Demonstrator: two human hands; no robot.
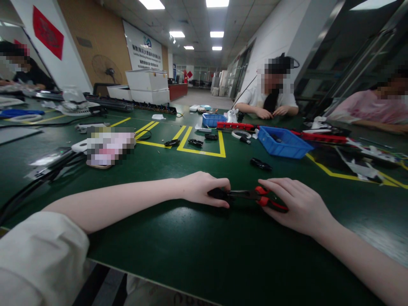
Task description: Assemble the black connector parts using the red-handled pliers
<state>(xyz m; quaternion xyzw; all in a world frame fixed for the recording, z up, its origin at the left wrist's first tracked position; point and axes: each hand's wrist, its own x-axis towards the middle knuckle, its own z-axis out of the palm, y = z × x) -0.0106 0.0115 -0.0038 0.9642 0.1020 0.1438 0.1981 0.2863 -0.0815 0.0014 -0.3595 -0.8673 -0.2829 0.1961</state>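
Note:
Near the middle of the green table, my left hand pinches a small black part between thumb and fingers. My right hand is closed around the handles of red and black pliers. The jaws of the pliers point left and meet the black part or a thin metal piece at its right end; which of the two is too small to tell. Beyond my right hand, a black part lies loose on the table.
Ahead are several black parts by yellow tape, a large blue bin, a small blue bin and a coiled white cable. A phone and black cables lie left. People sit across the table and at both sides.

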